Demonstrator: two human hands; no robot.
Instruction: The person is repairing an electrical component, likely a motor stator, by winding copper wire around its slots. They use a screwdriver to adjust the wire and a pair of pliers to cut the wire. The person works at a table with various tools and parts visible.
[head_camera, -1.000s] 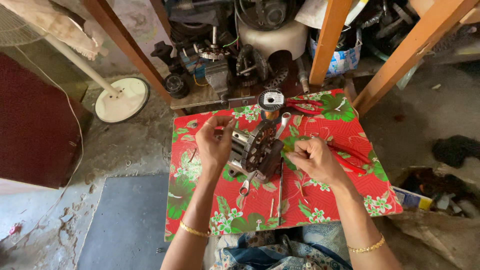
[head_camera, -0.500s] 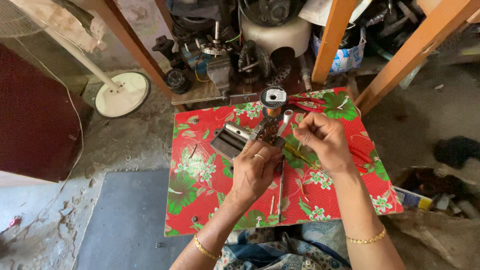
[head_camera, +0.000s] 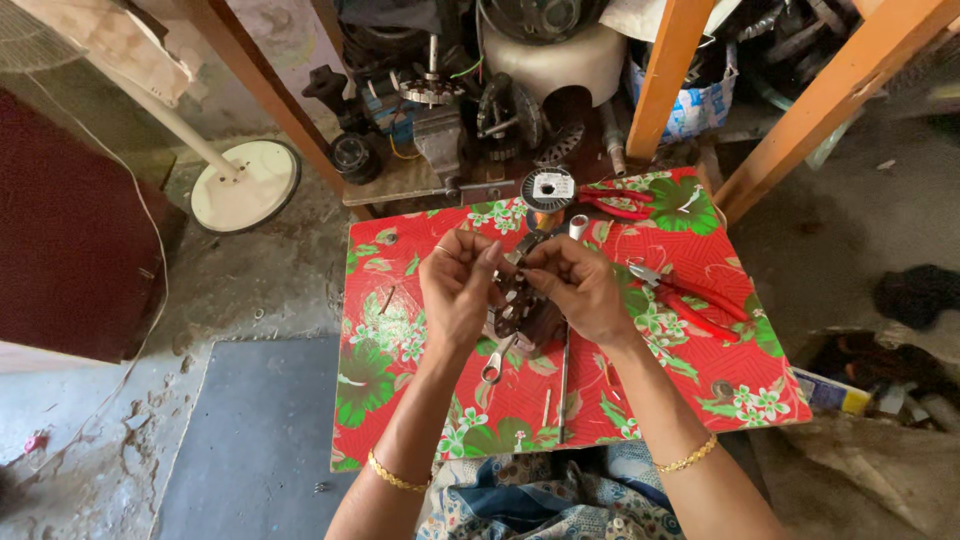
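Note:
A dark round motor part (head_camera: 522, 310) with metal laminations stands on the red flowered tablecloth (head_camera: 400, 330). My left hand (head_camera: 458, 288) and my right hand (head_camera: 578, 288) meet just above it, fingertips pinched together at its top edge. What the fingers pinch is too small to make out. A small spanner (head_camera: 496, 362) lies on the cloth just below the part. Gold bangles sit on both wrists.
A wire spool (head_camera: 548, 188) stands at the cloth's far edge, with red-handled pliers (head_camera: 612, 203) beside it and more red-handled pliers (head_camera: 690, 300) to the right. Orange wooden legs (head_camera: 668, 75) and a shelf of motor parts rise behind. A white fan base (head_camera: 243, 186) lies on the floor, left.
My left hand has lifted off the front of the motor part and come up to meet my right hand at its top. The part now stands more upright.

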